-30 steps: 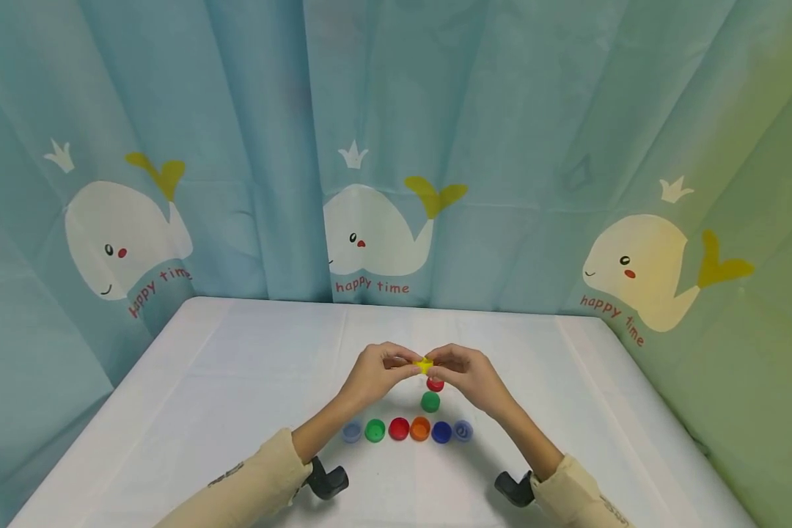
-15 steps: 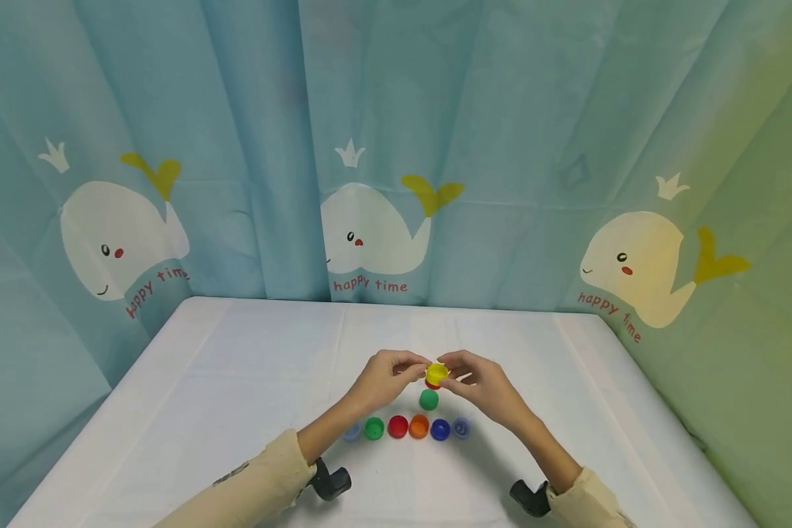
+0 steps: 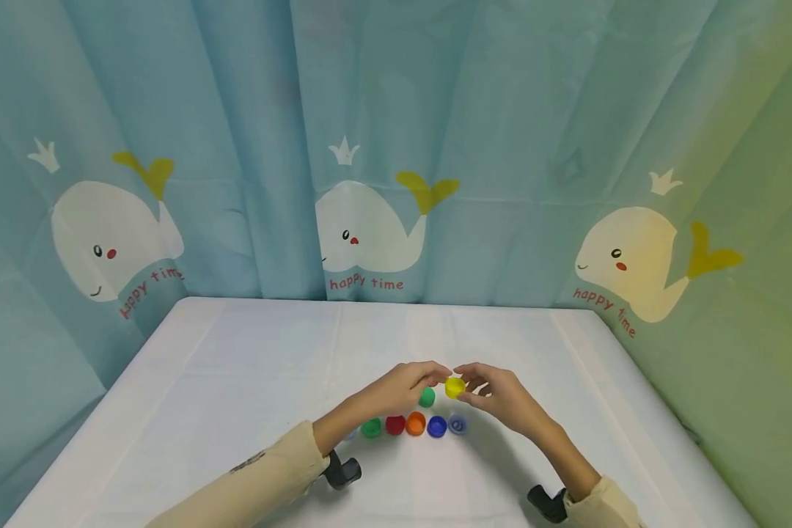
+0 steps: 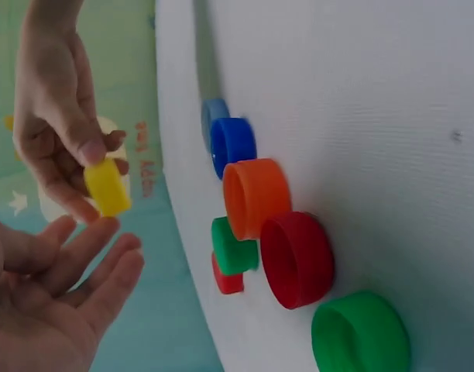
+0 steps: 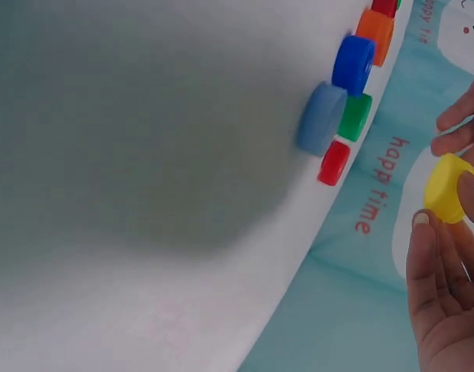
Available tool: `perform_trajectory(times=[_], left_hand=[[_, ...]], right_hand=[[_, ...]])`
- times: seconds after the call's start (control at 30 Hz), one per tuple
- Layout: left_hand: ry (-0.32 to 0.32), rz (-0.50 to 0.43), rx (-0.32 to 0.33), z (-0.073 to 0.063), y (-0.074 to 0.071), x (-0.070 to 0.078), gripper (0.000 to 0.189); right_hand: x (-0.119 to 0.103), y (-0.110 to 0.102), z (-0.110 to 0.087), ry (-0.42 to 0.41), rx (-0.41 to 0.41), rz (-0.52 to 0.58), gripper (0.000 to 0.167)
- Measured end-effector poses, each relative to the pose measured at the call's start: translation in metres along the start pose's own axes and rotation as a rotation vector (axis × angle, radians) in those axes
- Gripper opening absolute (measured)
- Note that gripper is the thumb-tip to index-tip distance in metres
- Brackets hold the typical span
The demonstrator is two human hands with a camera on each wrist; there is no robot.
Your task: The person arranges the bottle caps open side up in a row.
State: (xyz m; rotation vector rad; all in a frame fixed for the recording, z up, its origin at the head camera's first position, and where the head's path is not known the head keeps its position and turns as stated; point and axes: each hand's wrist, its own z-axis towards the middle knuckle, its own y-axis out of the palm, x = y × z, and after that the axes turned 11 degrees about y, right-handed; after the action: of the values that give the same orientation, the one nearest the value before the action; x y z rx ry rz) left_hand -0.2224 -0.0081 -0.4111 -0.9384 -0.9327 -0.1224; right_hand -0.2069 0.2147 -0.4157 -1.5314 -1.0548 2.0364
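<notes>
Raised above the table, a yellow bottle cap (image 3: 455, 387) is pinched between the thumb and fingers of my right hand (image 3: 504, 398). My left hand (image 3: 399, 389) reaches toward its left side with fingers loosely extended; in the left wrist view its fingertips lie close under the yellow cap (image 4: 108, 187), and contact is hard to tell. Below the hands runs a row of caps: green (image 3: 372, 427), red (image 3: 395, 424), orange (image 3: 416, 423), dark blue (image 3: 437, 426) and pale blue (image 3: 457, 423). Behind them stands another green cap (image 3: 426, 397). A second red cap (image 5: 334, 162) is hidden by my left hand in the head view.
The white table (image 3: 237, 367) ends at a blue-green curtain (image 3: 501, 147) printed with whales. At the row's left end, another pale blue cap (image 3: 351, 434) is mostly covered by my left arm. Black wrist mounts (image 3: 342, 471) stick out under both forearms.
The yellow cap, at first between both hands, has moved right and slightly nearer in my right hand. My left hand's fingers have loosened and followed rightward, now covering the rear red cap.
</notes>
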Motion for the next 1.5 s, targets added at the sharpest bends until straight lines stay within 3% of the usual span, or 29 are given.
perform_trajectory(times=[0.17,0.37,0.6,0.93,1.3,1.5], left_hand=[[-0.005,0.069,-0.15,0.005,0.006,0.003,0.036],[-0.037,0.12,-0.24,0.015,0.013,0.006,0.046],[-0.045,0.158,-0.273,0.022,0.025,0.007,0.046],[-0.006,0.167,-0.311,0.03,0.037,0.004,0.047],[-0.077,0.132,-0.368,0.027,0.042,0.007,0.047],[-0.029,0.154,-0.393,0.027,0.045,0.006,0.047]], right_hand=[[0.008,-0.001,-0.004,-0.004,-0.052,-0.059,0.034],[0.013,-0.004,-0.006,-0.003,-0.072,-0.144,0.033],[0.021,-0.008,-0.011,-0.004,-0.092,-0.171,0.033],[0.031,-0.008,-0.018,-0.008,-0.132,-0.225,0.028],[0.035,-0.007,-0.02,-0.009,-0.195,-0.185,0.026],[0.035,-0.005,-0.021,-0.004,-0.213,-0.185,0.025]])
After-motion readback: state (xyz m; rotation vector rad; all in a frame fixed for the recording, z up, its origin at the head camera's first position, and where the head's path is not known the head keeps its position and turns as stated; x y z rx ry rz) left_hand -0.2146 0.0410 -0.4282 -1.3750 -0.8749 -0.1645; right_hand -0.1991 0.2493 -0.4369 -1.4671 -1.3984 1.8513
